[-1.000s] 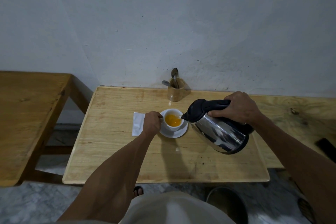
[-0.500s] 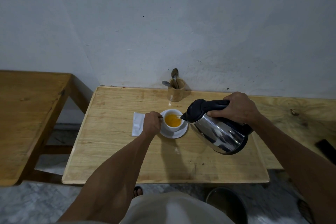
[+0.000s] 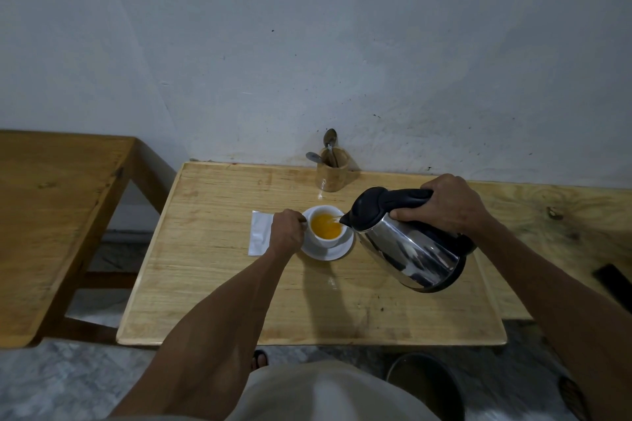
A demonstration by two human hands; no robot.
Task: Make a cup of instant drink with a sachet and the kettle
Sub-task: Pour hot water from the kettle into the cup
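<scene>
A white cup point(image 3: 327, 240) with orange liquid stands on a white saucer point(image 3: 326, 251) in the middle of the light wooden table point(image 3: 212, 284). My left hand point(image 3: 286, 231) is closed at the cup's left side, on its handle. My right hand point(image 3: 448, 203) grips the black handle of a steel kettle point(image 3: 410, 251), tilted with its spout at the cup's right rim; a thin stream runs into the cup. A white sachet point(image 3: 260, 232) lies flat left of the cup, partly under my left hand.
A wooden holder point(image 3: 332, 171) with two spoons stands at the wall behind the cup. A darker wooden table point(image 3: 51, 215) is on the left, another wooden surface point(image 3: 561, 215) on the right with a black object point(image 3: 615, 278). A dark bucket point(image 3: 424, 383) sits on the floor below.
The kettle has lifted slightly and tipped a little more toward the cup. My left hand and the cup have stayed in place.
</scene>
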